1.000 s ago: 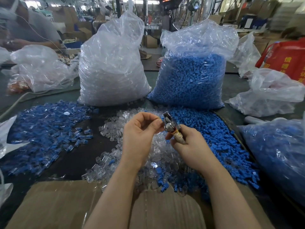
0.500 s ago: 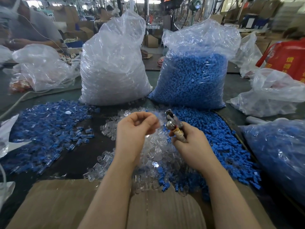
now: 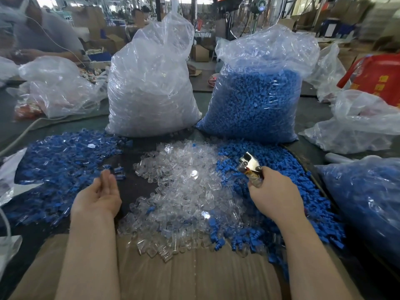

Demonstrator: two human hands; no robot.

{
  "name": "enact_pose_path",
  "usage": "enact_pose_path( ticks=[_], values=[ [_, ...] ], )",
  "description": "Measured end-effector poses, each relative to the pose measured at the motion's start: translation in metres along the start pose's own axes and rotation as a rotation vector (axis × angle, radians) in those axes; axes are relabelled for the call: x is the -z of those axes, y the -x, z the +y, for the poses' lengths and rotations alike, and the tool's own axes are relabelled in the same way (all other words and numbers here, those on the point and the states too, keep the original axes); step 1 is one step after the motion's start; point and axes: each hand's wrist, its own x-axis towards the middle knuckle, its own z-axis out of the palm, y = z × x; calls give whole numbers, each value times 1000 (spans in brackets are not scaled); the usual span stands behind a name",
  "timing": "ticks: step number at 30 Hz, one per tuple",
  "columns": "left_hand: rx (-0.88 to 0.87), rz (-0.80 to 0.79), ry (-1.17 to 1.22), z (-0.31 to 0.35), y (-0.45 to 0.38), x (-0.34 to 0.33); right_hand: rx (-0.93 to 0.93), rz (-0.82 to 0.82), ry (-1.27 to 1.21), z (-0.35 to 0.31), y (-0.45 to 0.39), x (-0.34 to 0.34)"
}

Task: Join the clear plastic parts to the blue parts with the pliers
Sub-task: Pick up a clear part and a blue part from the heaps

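Observation:
A heap of clear plastic parts (image 3: 184, 191) lies in the middle of the dark table, with loose blue parts (image 3: 281, 169) heaped to its right. On the left spreads a pile of joined blue-and-clear pieces (image 3: 60, 165). My right hand (image 3: 275, 191) grips the pliers (image 3: 249, 165), whose metal jaws point up over the blue heap. My left hand (image 3: 101, 193) is held palm up with straight fingers at the edge of the joined pile and holds nothing.
A big bag of clear parts (image 3: 149, 87) and a big bag of blue parts (image 3: 255, 100) stand at the back. Cardboard (image 3: 194, 273) covers the near edge. More plastic bags (image 3: 368, 204) crowd the right. A person (image 3: 32, 33) works at far left.
My left hand left the pliers, swung left to the joined pile and opened. My right hand carried the pliers right, over the blue heap.

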Motion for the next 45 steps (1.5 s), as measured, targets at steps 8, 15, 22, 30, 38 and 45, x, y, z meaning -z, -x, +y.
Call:
enact_pose_path(
  ticks=[8, 15, 22, 30, 38, 45],
  values=[
    [-129, -88, 21, 3, -4, 3, -7, -7, 60, -3, 3, 0],
    [-633, -324, -1534, -30, 1, -1, -9, -42, 107, -5, 3, -2],
    [-786, -453, -2204, -46, -3, 4, 24, -39, 124, -6, 6, -4],
    [-741, -401, -2062, -49, 1, 3, 24, -121, 159, -13, 8, -9],
    [-727, -416, -1974, -48, 7, 2, 1, -120, 185, -16, 9, -7],
    [-697, -456, -1880, -50, 18, -2, 2, -103, 171, -15, 10, -7]
  ],
)
